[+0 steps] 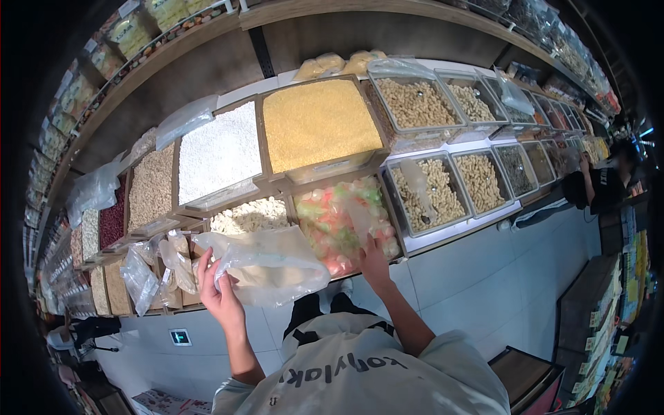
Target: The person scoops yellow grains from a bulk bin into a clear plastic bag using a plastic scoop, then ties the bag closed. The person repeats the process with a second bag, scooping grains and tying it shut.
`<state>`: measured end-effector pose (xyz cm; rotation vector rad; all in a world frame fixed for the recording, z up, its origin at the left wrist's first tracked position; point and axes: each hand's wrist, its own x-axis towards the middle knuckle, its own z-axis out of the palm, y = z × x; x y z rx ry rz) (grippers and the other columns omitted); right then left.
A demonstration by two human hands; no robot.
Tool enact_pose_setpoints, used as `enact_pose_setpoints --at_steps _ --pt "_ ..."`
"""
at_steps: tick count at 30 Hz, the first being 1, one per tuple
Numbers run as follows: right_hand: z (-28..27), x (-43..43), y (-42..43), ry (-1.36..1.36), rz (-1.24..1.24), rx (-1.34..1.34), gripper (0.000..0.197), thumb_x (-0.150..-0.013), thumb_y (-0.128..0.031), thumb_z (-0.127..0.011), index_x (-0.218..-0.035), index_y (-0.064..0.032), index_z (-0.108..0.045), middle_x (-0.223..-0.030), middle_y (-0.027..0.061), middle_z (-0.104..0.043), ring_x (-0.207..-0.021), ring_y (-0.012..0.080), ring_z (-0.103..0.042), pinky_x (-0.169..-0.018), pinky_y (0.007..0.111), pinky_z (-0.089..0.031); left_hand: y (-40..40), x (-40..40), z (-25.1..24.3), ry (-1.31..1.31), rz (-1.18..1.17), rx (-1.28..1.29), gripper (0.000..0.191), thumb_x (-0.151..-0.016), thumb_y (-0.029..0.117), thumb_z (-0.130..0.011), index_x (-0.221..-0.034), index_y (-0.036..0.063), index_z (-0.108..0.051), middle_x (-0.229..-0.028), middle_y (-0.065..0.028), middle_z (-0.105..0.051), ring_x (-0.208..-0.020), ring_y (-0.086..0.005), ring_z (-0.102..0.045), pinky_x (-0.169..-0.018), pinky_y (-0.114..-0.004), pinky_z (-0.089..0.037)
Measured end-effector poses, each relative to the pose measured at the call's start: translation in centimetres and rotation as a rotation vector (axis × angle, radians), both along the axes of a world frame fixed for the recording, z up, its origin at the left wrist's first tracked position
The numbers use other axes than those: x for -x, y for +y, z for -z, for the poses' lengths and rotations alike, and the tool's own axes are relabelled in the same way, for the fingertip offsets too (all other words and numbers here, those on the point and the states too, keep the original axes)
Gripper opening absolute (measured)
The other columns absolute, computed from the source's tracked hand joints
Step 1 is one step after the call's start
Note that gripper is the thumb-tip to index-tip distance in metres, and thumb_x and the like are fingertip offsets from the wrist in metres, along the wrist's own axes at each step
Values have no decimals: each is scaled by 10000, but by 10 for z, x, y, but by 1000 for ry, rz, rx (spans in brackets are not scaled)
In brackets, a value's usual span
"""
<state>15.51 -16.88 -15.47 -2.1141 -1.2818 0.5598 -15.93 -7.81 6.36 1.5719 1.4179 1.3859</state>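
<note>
My left hand (220, 293) grips the rim of a large clear plastic bag (275, 259), which hangs open over the front bins. Inside the mouth of that bag, pale contents or the bin behind it show through; which of these cannot be told. My right hand (374, 262) reaches to the front of a bin of pink, green and white wrapped pieces (332, 223). A translucent strip, perhaps a scoop or plastic, rises by its fingertips; whether the fingers hold it is unclear. White flat pieces (251, 217) fill the bin behind the bag.
Bins of yellow grain (319, 124) and white grain (220, 153) stand behind. Lidded boxes of peanuts (428, 194) line the right. Bagged goods (179, 264) hang at left. A person (596, 179) stands far right; a low dark stand (526, 378) is behind me.
</note>
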Motion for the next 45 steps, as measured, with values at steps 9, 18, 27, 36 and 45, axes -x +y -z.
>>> enact_pose_setpoints --at_steps 9,18,27,36,45 --pt "32 -63 -13 -266 1 63 543 -974 -131 -596 -1464 -6 -398 -1301 260 -506 -1054 475 -631 -804 535 -557 -28 0 3 -38 60 88 263 -947 18 -543 -1144 -41 -706 -1433 -163 -568 -873 -128 -646 -686 -241 -531" --pt "34 -70 -12 -326 -175 -21 457 -927 -62 -581 -1383 -52 -551 -1312 204 -548 -1108 433 -593 -920 505 -522 -49 -31 9 -178 224 140 265 -924 -26 -593 -1168 -42 -692 -1420 -183 -573 -1179 -270 -628 -978 -350 -496" --pt "12 -75 -13 -118 -1 38 334 -993 -68 -521 -1300 25 -613 -1295 259 -596 -1127 443 -599 -964 503 -498 -45 -31 11 -176 260 127 238 -930 -7 -594 -1140 -48 -698 -1437 -203 -565 -1226 -321 -620 -1000 -365 -492" --pt "-43 -119 -63 -124 -75 40 398 -872 -112 -738 -1223 55 -654 -954 210 -708 -840 372 -688 -754 454 -551 -30 -14 20 -61 102 50 168 -941 55 -649 -856 -76 -709 -1149 -210 -725 -912 -294 -721 -801 -332 -539" --pt "-37 -139 -53 -61 -59 210 263 -909 -199 -664 -1097 -23 -716 -756 209 -680 -669 371 -683 -628 455 -523 -17 -28 28 -67 -11 151 328 -949 -118 -438 -1260 -14 -453 -1317 -235 -623 -793 -246 -677 -712 -351 -560"
